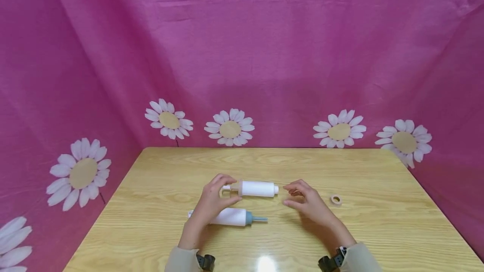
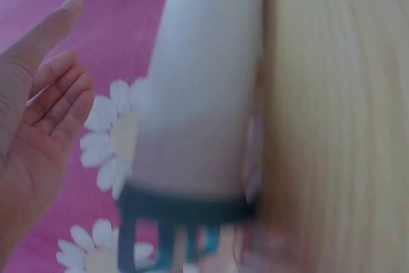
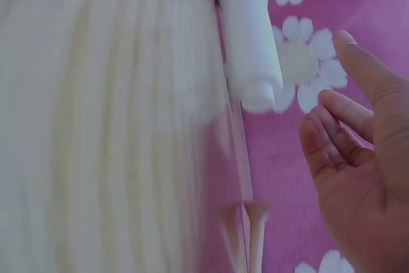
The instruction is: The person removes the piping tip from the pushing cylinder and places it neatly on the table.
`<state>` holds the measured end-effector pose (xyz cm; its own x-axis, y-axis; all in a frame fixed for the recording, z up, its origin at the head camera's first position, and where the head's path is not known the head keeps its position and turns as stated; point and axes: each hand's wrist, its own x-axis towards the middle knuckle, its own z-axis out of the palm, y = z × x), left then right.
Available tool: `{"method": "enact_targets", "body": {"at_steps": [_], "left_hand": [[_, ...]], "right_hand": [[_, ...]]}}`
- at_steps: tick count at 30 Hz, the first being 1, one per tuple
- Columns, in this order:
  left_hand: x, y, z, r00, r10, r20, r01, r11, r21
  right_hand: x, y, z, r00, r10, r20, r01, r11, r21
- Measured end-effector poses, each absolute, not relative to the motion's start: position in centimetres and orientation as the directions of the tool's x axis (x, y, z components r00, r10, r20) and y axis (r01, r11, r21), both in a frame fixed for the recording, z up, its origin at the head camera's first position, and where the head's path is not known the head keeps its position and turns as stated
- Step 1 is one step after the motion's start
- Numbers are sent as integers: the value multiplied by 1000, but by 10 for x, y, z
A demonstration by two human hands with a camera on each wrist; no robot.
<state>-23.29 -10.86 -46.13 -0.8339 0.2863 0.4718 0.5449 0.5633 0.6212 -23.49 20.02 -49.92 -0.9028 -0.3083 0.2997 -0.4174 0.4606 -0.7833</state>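
Two white cylinders lie roughly parallel on the table [image 1: 397,221]: the far cylinder [image 1: 258,189], tip toward 3 o'clock, and the teal-nozzled cylinder [image 1: 230,217] at its 7 o'clock. Left hand [image 1: 211,200]: at the far cylinder's 9 o'clock, thumb and fingers parted, contact unclear. Right hand [image 1: 308,204]: at 3 o'clock, fingers loosely bent, holding nothing. If gripping, close evenly across the barrel; avoid nudging the teal-nozzled cylinder.

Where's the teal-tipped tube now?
In the head view, the teal-tipped tube lies on the table, left of centre, below the other white tube, partly hidden by the left hand.
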Motion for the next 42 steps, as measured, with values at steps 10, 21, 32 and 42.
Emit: {"method": "enact_targets", "body": {"at_steps": [10, 21, 32, 42], "left_hand": [[-224, -160, -473, -883, 365, 295, 468, 627, 623], [-224, -183, -478, -911, 407, 61, 348, 684, 642], [-224, -187, -483, -903, 428, 22, 340, 683, 646], [-218, -182, -481, -925, 366, 101, 331, 646, 688]], "right_hand": [[-228, 158, -497, -835, -454, 312, -500, 389, -774], [-229, 117, -506, -736, -614, 286, -610, 418, -674], [-227, 112, -506, -779, -608, 154, -512, 473, -717], [-222, 120, -505, -785, -543, 298, -545, 376, -749]]}}
